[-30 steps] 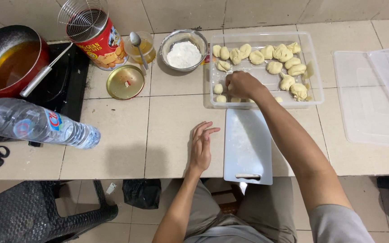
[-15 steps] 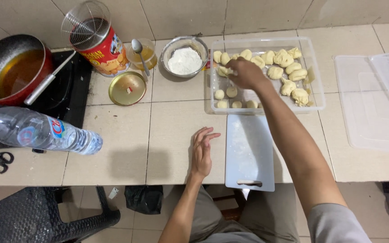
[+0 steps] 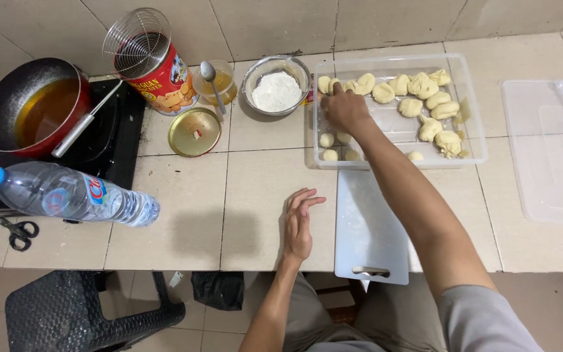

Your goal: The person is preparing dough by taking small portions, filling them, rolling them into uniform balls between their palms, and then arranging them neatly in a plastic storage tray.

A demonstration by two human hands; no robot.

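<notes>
Clear plastic forms the shallow tray (image 3: 474, 104) in the upper right centre of the head view, and pale dough pieces (image 3: 425, 104) lie along its far and right sides, with a few small balls at its near left corner. Right hand (image 3: 343, 111) reaches into the left part of this tray, knuckles up, fingers curled down onto the dough at the far left corner; whether it grips a piece cannot be told, since the fingertips are hidden under the hand. Left hand (image 3: 299, 225) rests at lower centre on the tiled counter (image 3: 190, 215), open, fingers slightly spread, holding nothing, just left of a white cutting board (image 3: 369, 228) that lies directly below the tray. Metal bowl (image 3: 275, 81) of white flour stands just left of the tray. Left of it a small glass (image 3: 219, 85) of yellow liquid holds a spoon. Red tin (image 3: 164, 81) further left carries a wire skimmer (image 3: 137, 45) on top, and its gold lid (image 3: 195, 132) lies on the counter in front. Red pan (image 3: 30, 107) of oil sits on a black stove at upper left. Water bottle (image 3: 66, 195) lies on its side at left, with scissors (image 3: 15, 231) beneath it. Clear lid (image 3: 555, 150) lies at the right edge, well apart from the tray. Black stool (image 3: 79, 313) shows at lower left.
</notes>
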